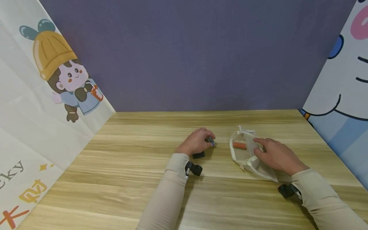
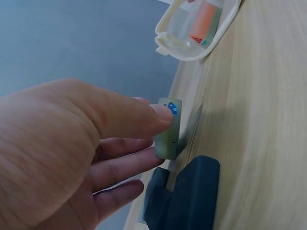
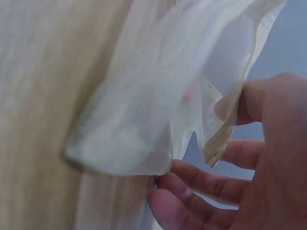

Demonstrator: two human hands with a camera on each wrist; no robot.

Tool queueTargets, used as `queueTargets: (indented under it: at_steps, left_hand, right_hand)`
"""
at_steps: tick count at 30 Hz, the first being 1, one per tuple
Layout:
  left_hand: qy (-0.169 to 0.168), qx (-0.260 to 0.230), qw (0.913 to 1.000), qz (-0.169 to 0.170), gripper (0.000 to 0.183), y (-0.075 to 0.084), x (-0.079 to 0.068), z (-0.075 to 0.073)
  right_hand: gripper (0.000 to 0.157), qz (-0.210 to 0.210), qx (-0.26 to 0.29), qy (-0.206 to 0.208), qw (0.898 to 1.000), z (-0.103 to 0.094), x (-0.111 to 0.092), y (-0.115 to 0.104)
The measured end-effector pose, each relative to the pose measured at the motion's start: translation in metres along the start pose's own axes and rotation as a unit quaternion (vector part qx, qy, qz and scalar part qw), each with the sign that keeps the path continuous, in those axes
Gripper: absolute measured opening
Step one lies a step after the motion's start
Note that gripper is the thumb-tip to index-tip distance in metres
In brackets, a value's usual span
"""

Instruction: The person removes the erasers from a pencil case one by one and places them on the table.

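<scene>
My left hand (image 1: 196, 141) pinches a small pale-green block (image 2: 168, 136) with a blue spotted print, thumb on its face, left of the pouch. A dark block (image 1: 198, 155) lies on the table just below that hand; in the left wrist view the dark block (image 2: 194, 196) looks stepped. The white, see-through zip pouch (image 1: 232, 152) stands with its mouth spread wide toward the left. Inside rests an orange block (image 1: 239, 145), with some green showing in the left wrist view. My right hand (image 1: 279, 156) pinches the pouch's edge between thumb and forefinger, its other fingers loosely bent below.
Both hands work over a wood-grain table (image 1: 120, 179). A purple-grey panel (image 1: 201, 57) rises at the table's back edge. Printed cartoon sheets flank it, a white sheet (image 1: 26, 105) on the left and another sheet (image 1: 339, 92) on the right.
</scene>
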State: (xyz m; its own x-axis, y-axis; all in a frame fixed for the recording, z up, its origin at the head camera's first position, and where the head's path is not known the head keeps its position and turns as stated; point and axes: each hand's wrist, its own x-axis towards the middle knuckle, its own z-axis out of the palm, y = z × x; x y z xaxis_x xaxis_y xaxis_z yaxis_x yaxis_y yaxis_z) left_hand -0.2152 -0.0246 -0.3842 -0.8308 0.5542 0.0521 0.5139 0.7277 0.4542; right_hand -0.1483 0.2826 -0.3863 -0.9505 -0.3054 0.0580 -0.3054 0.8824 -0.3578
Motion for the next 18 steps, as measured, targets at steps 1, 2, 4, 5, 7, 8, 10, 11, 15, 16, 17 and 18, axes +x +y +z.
queueTargets:
  at_steps: [1, 2, 4, 5, 7, 8, 10, 11, 15, 16, 17, 18]
  left_hand:
    - [0.0, 0.0, 1.0, 0.0, 0.029, -0.0001, 0.0, -0.0001]
    - [0.0, -0.001, 1.0, 0.001, 0.029, -0.0004, 0.0001, -0.0001]
    - [0.0, 0.0, 1.0, 0.002, 0.029, -0.0007, 0.0, -0.0005]
    - [-0.001, 0.0, 1.0, 0.002, 0.029, -0.0008, -0.0001, -0.0008]
    - [-0.002, 0.002, 1.0, 0.003, 0.03, -0.001, -0.0004, -0.0013]
    - [-0.003, 0.003, 1.0, 0.004, 0.03, -0.001, -0.0003, -0.0015]
    - [-0.003, 0.004, 1.0, 0.004, 0.03, -0.0008, -0.0004, -0.0019]
    - [-0.004, 0.004, 1.0, 0.004, 0.03, -0.0007, -0.0003, -0.0021]
    - [-0.007, 0.003, 1.0, 0.002, 0.031, 0.0, -0.0004, -0.0028]
    - [-0.007, 0.002, 1.0, 0.002, 0.031, 0.0001, -0.0006, -0.0031]
    - [-0.008, 0.003, 1.0, 0.002, 0.031, 0.0002, -0.0007, -0.0032]
    - [-0.008, 0.002, 1.0, 0.002, 0.031, 0.0002, -0.0006, -0.0032]
  right_hand:
    - [0.052, 0.0, 0.0, 0.0, 1.0, -0.0002, -0.0001, -0.0002]
    - [0.052, -0.001, 0.001, 0.0, 1.0, -0.0005, 0.0, -0.0006]
    - [0.052, -0.002, 0.002, 0.0, 1.0, -0.0008, 0.0, -0.0006]
    - [0.052, -0.002, 0.001, -0.002, 1.0, -0.0009, 0.0001, -0.0004]
    - [0.053, -0.002, 0.002, -0.004, 1.0, -0.0009, 0.0006, -0.0002]
    - [0.053, -0.002, 0.001, -0.005, 1.0, -0.001, 0.0007, 0.0002]
    - [0.053, -0.001, 0.0, -0.006, 1.0, -0.0012, 0.0007, 0.0]
    - [0.053, 0.001, 0.001, -0.006, 1.0, -0.0014, 0.0007, -0.0003]
    - [0.053, 0.004, 0.003, -0.009, 1.0, -0.0012, 0.0006, -0.0003]
    - [0.054, 0.004, 0.004, -0.01, 1.0, -0.001, 0.0004, 0.0001]
    - [0.053, 0.003, 0.005, -0.01, 1.0, -0.0009, 0.0003, 0.0002]
    - [0.053, 0.004, 0.004, -0.01, 1.0, -0.0006, 0.0004, 0.0002]
